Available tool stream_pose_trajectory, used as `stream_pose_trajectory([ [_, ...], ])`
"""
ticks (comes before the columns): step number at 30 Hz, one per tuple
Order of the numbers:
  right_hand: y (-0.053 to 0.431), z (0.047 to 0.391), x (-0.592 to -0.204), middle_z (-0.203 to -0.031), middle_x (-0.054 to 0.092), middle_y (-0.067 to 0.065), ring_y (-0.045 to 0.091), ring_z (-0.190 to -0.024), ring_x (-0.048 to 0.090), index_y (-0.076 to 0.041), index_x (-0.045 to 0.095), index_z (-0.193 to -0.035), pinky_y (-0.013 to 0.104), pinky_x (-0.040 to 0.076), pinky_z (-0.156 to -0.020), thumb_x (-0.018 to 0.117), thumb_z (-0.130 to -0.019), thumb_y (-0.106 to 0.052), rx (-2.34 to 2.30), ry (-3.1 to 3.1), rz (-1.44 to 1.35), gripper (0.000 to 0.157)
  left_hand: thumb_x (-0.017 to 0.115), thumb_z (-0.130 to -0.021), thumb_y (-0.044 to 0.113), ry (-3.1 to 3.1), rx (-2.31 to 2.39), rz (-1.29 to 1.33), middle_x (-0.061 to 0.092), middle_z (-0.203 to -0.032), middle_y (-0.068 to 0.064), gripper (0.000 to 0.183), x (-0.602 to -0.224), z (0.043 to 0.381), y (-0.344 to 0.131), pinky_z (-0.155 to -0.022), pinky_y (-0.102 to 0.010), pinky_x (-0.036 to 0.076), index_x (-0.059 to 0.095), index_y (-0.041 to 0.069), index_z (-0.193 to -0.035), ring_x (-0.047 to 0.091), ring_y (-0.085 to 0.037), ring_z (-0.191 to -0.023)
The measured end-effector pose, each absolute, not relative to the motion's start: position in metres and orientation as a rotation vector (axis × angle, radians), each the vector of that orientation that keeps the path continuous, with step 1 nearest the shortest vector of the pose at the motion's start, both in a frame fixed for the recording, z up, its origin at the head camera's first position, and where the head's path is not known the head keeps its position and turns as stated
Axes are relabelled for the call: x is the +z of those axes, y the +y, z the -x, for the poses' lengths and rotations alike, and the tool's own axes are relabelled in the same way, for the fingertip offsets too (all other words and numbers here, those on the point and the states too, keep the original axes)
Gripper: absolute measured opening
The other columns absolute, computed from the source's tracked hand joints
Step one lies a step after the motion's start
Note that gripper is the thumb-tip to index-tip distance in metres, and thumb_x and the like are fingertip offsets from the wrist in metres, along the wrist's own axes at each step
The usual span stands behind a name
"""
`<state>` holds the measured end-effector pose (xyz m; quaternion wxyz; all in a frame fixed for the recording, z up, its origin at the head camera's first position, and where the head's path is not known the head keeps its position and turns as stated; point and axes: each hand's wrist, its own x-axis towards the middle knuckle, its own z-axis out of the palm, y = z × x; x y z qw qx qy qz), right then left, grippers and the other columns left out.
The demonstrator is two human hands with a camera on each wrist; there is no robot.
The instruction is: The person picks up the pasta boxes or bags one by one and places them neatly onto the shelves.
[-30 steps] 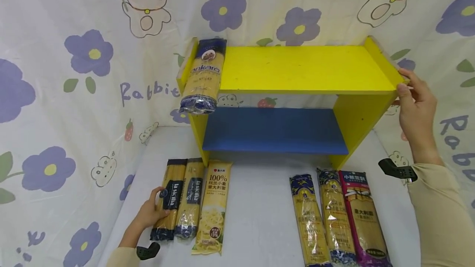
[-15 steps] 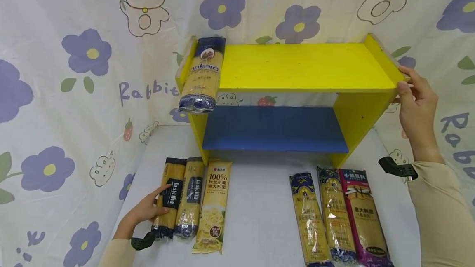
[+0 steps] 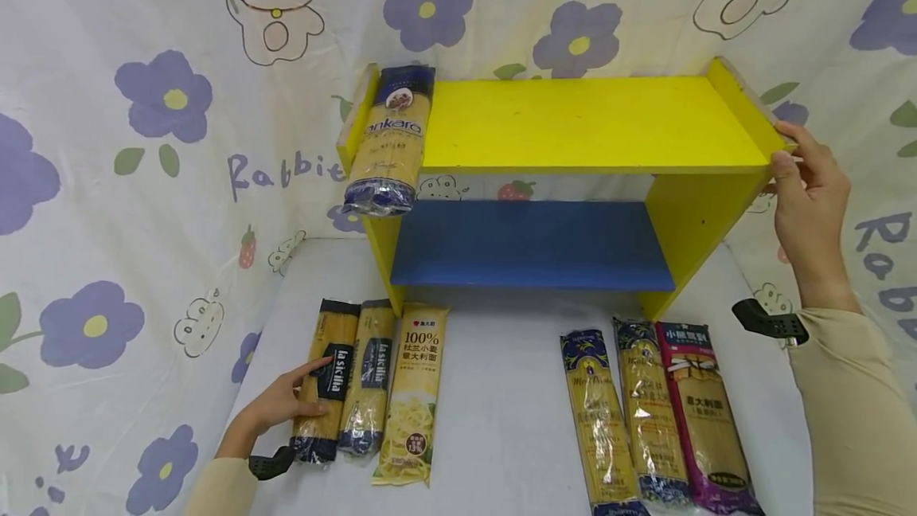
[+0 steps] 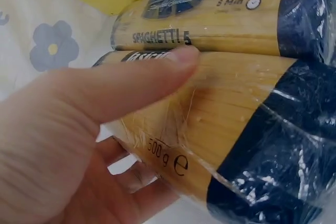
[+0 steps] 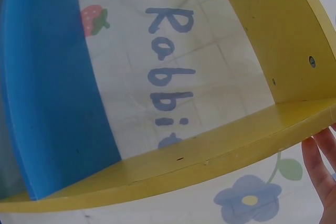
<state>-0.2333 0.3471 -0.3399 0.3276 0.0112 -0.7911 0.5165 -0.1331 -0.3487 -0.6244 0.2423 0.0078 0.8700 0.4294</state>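
Note:
At the lower left in the head view, my left hand (image 3: pixel 278 404) holds a La Sicilia spaghetti pack (image 3: pixel 338 331) lying on the table. Its thumb crosses the clear wrapper in the left wrist view, while the other fingers curl along the pack's outer side. A second La Sicilia pack (image 3: pixel 365 412) lies right alongside. My right hand (image 3: pixel 813 201) grips the right upper end of a yellow shelf unit (image 3: pixel 573 122), thumb at the front edge. In the right wrist view, fingertips (image 5: pixel 312 153) touch the yellow side panel.
An Ankara pasta pack (image 3: pixel 390 146) leans on the top shelf's left end, its base overhanging. A blue shelf (image 3: pixel 530 245) sits below. A cream pasta pack (image 3: pixel 415 388) lies beside the La Sicilia ones; two blue-topped packs (image 3: pixel 598 420) (image 3: pixel 655 412) and a magenta-edged pack (image 3: pixel 705 412) lie right.
My left hand has shifted slightly up and left, its index finger now extending across the pack's dark label. My right hand keeps its grip on the shelf unit. The head view has tilted slightly.

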Motion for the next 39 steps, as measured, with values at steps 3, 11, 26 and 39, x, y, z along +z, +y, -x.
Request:
stream_pose_trajectory([
  [3, 0.347, 0.234, -0.340, -0.109, 0.058, -0.017, 0.002, -0.095, 0.059, -0.020, 0.062, -0.136, 0.006, 0.051, -0.075, 0.055, -0.101, -0.018, 1.357, -2.063, -0.032, 0.036, 0.084, -0.079, 0.026, 2.326, 1.235, -0.022, 0.051, -0.142, -0.026, 0.095, -0.627, 0.132, -0.350, -0.095, -0.052, 0.053, 0.030, 0.021, -0.156, 0.058, -0.039, -0.119],
  [11, 0.347, 0.234, -0.343, -0.108, 0.058, -0.017, 0.002, -0.094, 0.058, -0.020, 0.062, -0.136, 0.006, 0.051, -0.074, 0.054, -0.101, -0.018, 1.363, -2.062, -0.033, 0.036, 0.081, -0.081, 0.017, 2.229, 1.360, -0.065, 0.063, -0.125, -0.029, 0.094, -0.631, 0.132, -0.356, -0.081, -0.037, 0.060, 0.026, 0.017, -0.158, 0.072, -0.024, -0.090],
  [26, 0.347, 0.235, -0.344, -0.108, 0.057, -0.017, 0.002, -0.095, 0.059, -0.021, 0.061, -0.136, 0.006, 0.051, -0.075, 0.054, -0.101, -0.018, 1.353, -2.072, -0.038, 0.036, 0.079, -0.083, 0.018, 2.226, 1.431, -0.013, 0.064, -0.125, -0.030, 0.091, -0.630, 0.124, -0.359, -0.079, -0.034, 0.060, 0.027, 0.019, -0.158, 0.072, -0.025, -0.092],
  [39, 0.348, 0.235, -0.342, -0.108, 0.057, -0.017, 0.002, -0.094, 0.058, -0.022, 0.061, -0.136, 0.005, 0.050, -0.076, 0.054, -0.101, -0.020, 1.346, -2.068, -0.021, 0.036, 0.079, -0.084, 0.025, 2.359, 1.456, -0.009, 0.070, -0.114, -0.023, 0.088, -0.608, 0.121, -0.361, -0.076, -0.030, 0.056, 0.030, 0.029, -0.156, 0.071, -0.019, -0.086],
])
